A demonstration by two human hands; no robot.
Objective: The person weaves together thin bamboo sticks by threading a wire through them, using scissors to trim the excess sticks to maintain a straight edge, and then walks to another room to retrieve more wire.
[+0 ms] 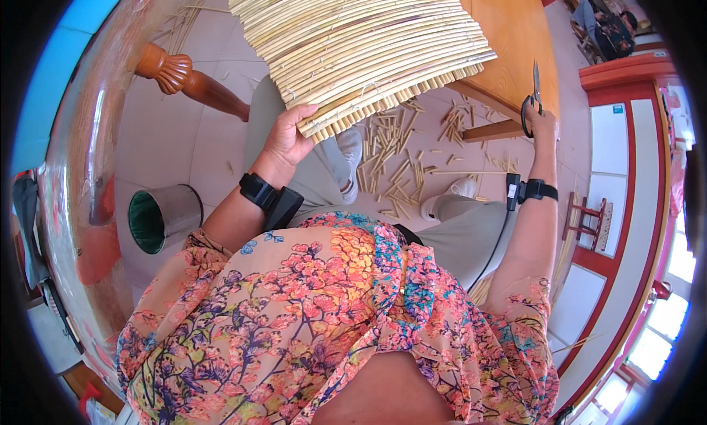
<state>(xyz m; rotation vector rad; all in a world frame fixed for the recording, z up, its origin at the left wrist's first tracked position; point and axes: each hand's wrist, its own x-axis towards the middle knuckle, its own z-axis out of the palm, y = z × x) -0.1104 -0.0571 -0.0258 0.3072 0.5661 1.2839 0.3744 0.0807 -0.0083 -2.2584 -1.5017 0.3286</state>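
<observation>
My left hand [291, 131] grips the near left corner of a mat of reed stalks [375, 44], thumb on top and fingers beneath. Thin thread stitches run across the stalks, and a loose loop of thread lies near the mat's front edge. Cut reed ends form a ribbed row along that edge. The mat's far part runs out of view at the top. Over to the right, my right hand [540, 121] holds a pair of scissors [534, 93] by the handles, blades pointing away from me. The scissors are apart from the mat, beside the edge of a wooden table [511, 44].
Short cut reed pieces [392, 149] litter the tiled floor between my feet. A metal waste bin [185, 204] with a green liner lies left of my leg. Near it stands a turned wooden table leg [193, 82]. A small wooden stool [591, 223] is at the right.
</observation>
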